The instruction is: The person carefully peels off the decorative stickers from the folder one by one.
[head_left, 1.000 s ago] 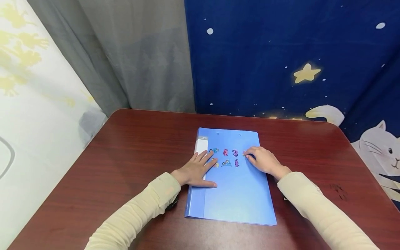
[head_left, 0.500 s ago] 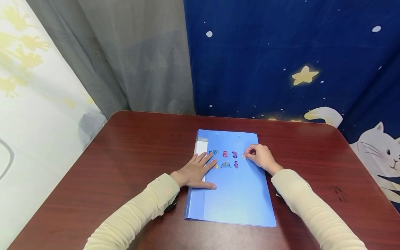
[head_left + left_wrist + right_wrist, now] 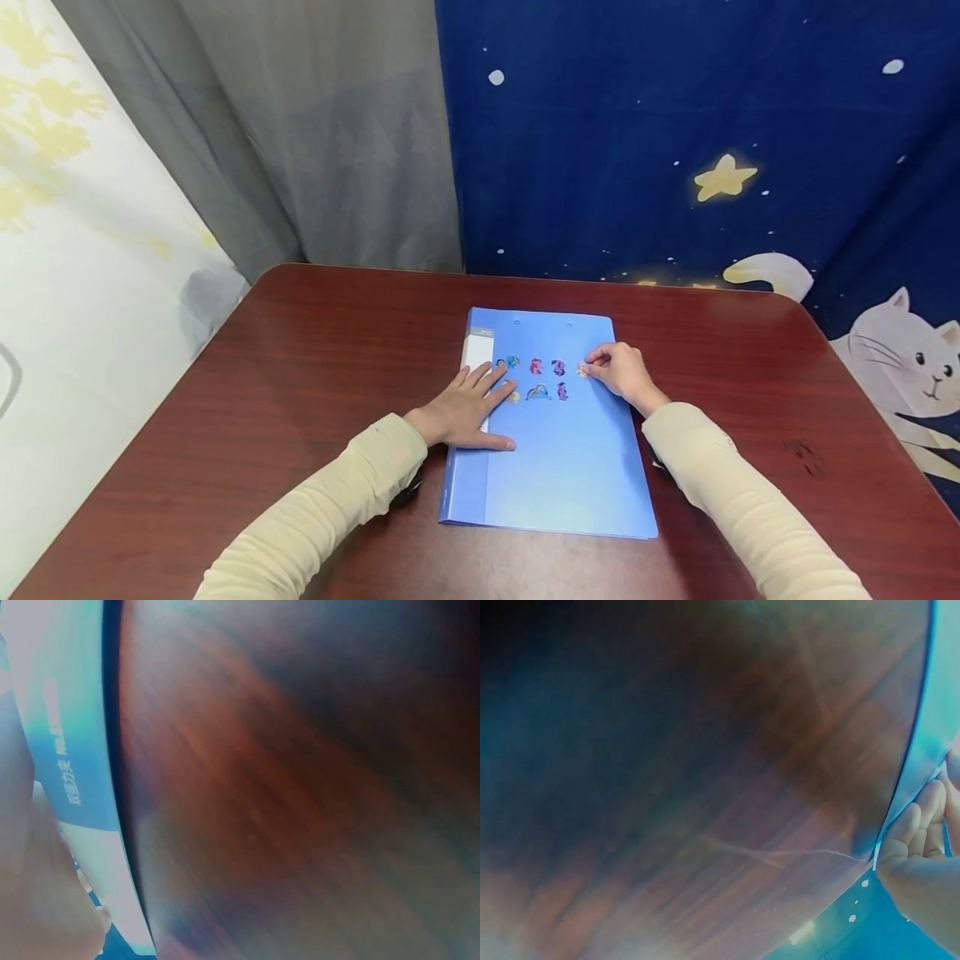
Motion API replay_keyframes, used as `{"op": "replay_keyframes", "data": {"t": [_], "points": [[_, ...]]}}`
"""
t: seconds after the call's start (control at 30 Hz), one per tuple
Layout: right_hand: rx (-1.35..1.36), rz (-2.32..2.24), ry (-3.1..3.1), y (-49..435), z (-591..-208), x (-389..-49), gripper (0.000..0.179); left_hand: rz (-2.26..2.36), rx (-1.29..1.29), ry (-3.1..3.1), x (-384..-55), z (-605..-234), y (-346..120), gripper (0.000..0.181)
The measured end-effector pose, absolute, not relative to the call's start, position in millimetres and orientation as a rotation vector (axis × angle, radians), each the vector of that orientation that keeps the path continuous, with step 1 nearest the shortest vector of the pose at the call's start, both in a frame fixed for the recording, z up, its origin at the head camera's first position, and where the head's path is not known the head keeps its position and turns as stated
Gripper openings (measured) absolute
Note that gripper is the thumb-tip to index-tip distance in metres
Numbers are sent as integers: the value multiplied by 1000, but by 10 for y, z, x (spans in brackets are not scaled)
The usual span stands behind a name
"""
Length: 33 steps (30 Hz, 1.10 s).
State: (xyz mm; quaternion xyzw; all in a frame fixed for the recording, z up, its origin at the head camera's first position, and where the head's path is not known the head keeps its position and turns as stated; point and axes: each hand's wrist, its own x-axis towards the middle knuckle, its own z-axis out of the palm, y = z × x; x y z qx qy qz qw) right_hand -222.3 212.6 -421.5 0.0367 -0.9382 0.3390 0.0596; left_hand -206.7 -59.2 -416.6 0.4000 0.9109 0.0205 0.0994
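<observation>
Currently, the left hand (image 3: 461, 414) is spread flat over the left side of the folder (image 3: 570, 475); a small sticker (image 3: 582, 370) is pinched by the right hand (image 3: 625, 372), right of the purple sticker (image 3: 558, 367). Folder's long axis is pointed away across the bench (image 3: 345, 342). Spine lettering (image 3: 65, 757) is made legible only in the left wrist view.

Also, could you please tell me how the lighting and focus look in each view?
Head view: mostly clear, with a pale sheen on the folder; left wrist view: the table is blurred, dark at the upper right, the folder washed out at the top left; right wrist view: bluish tint, dark upper left, table smeared, fingers fairly distinct.
</observation>
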Motion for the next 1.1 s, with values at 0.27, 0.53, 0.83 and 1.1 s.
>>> {"op": "replay_keyframes", "data": {"t": [0.27,0.53,0.83,1.1], "points": [[28,1076,-2837,2085,-4201,-2208,12,67,1178,2701,-2071,-4174,-615,90],[-84,1177,-2874,2109,-4181,-2233,11,81,1183,2696,-2087,-4180,-607,89],[-212,1320,-2937,2118,-4174,-2256,11,91,1170,2690,-2057,-4161,-596,89],[-143,1317,-2970,2136,-4176,-2264,10,95,1159,2687,-2058,-4150,-589,89]]}}
